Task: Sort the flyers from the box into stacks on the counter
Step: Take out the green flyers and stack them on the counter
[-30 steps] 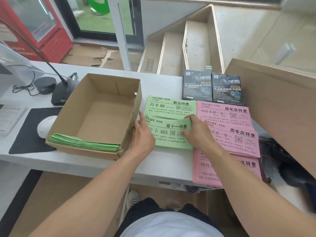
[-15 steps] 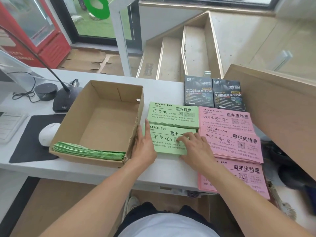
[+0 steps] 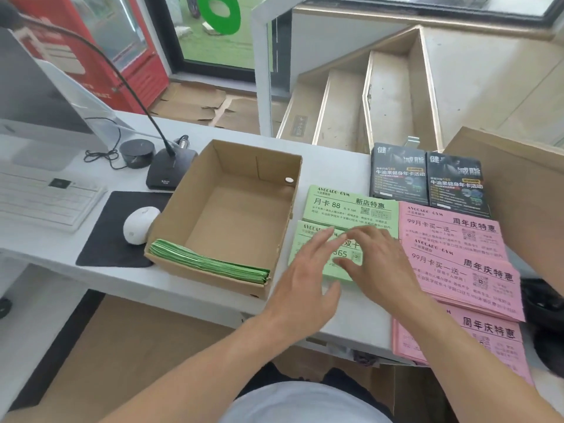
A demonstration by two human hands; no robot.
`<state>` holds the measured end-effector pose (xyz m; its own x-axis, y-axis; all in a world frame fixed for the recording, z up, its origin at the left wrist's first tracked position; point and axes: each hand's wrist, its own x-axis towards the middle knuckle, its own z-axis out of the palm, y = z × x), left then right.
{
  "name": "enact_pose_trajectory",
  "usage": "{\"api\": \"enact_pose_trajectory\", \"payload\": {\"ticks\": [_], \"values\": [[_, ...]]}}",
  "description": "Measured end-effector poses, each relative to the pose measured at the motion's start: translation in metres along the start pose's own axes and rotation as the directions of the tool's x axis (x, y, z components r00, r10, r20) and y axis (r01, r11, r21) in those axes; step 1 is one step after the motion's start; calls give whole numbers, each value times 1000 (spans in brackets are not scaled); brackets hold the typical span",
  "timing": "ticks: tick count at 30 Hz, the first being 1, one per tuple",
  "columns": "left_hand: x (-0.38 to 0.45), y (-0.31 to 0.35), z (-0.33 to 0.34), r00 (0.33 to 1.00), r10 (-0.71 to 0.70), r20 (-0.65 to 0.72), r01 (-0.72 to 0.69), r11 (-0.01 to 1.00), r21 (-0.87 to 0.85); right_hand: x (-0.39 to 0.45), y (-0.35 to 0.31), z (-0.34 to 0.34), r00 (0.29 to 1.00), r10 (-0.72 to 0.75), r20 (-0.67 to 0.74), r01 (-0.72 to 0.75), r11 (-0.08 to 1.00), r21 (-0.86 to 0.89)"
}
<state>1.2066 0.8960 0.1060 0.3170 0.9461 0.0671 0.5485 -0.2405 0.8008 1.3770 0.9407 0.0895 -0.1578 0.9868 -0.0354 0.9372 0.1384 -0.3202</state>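
So both hands over the near light-green paper flyer stack [image 3: 308, 254] on the white bench [image 3: 183, 282] | left hand [image 3: 308, 270] grip loose, fingers spread | right hand [image 3: 378, 261] same | more green flyers [image 3: 210, 264] lean in the brown cardboard box [image 3: 244, 209] | pink paper stacks [image 3: 457, 248] sit right

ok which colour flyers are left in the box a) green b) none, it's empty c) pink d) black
a, a stack of green flyers lies along the near wall inside the cardboard box; the pink stacks and the black flyers sit out on the counter.
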Motion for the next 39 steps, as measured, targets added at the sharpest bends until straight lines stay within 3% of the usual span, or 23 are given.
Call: {"api": "enact_pose_trajectory", "payload": {"ticks": [2,3,5,7,9,14,24,27,29,31,33,35,36,39], "values": [[-12,-10,-30,959,144,-244,-140,990,36,12,-34,-8,993,-49,-107,70,978,196],[-15,-23,-47,928,130,-350,-113,991,69,18,-53,-9,992,-81,-97,104,962,254],[-19,-52,-83,869,-6,-495,52,996,79,28,-92,-6,980,-201,-15,196,935,296],[-20,-83,-115,825,-133,-549,218,971,93,34,-126,2,942,-313,124,265,918,296],[-20,-111,-139,835,-185,-519,304,940,154,41,-148,14,902,-358,243,294,919,264],[-19,-145,-152,945,-156,-286,259,891,372,56,-163,33,852,-331,405,275,942,191],[-18,-140,-150,921,-299,-252,385,801,459,64,-172,38,871,-250,423,309,948,-75],[-20,-143,-155,933,-296,-206,357,838,413,63,-168,41,913,-252,319,305,944,-128],[-24,-141,-165,951,-227,-210,296,864,407,56,-166,37,940,-325,106,336,934,-121],[-28,-129,-181,957,-168,-236,249,894,373,50,-164,23,906,-401,-134,388,915,-113],[-26,-106,-202,944,-251,-215,283,950,134,45,-157,6,844,-438,-310,418,899,-132],[-19,-80,-223,926,-377,-25,359,898,-253,42,-145,-15,796,-425,-430,432,898,-88],[-13,-69,-231,918,-382,105,394,853,-344,41,-138,-25,780,-399,-482,443,896,-26],[13,-51,-222,909,-268,319,383,841,-382,32,-119,-48,773,-352,-528,510,840,186]]}}
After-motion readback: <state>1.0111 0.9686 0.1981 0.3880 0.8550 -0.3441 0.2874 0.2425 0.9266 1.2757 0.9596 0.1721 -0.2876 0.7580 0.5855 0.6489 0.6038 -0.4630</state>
